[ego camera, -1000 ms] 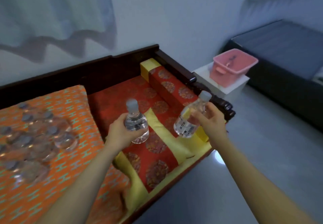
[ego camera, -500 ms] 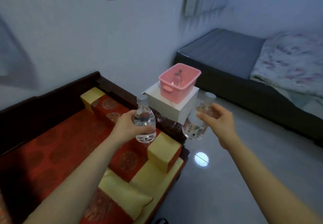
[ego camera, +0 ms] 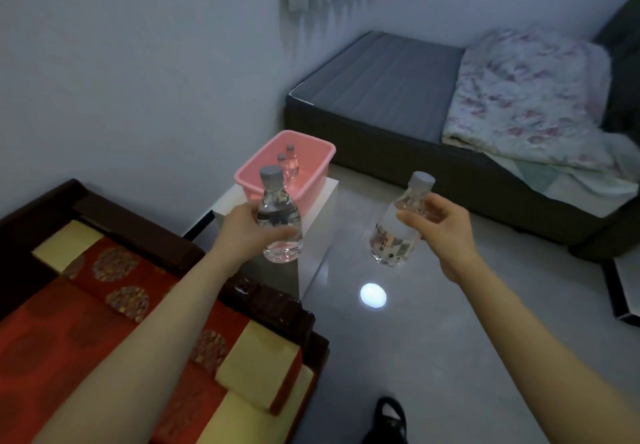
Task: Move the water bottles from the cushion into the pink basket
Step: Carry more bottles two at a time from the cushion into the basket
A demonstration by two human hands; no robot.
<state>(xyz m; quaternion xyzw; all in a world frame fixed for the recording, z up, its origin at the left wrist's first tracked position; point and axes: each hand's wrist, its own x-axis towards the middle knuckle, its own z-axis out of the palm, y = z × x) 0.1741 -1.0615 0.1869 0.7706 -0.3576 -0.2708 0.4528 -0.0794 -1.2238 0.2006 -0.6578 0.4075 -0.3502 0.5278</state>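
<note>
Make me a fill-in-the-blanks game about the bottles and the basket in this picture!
1. Each hand holds one water ____.
2. The basket is coloured ____.
3. Already inside the basket stand ____ bottles.
4. The basket sits on a ____ box.

Missing words: bottle; pink; two; white

The left hand grips an upright bottle; the right hand grips a tilted bottle.
</note>
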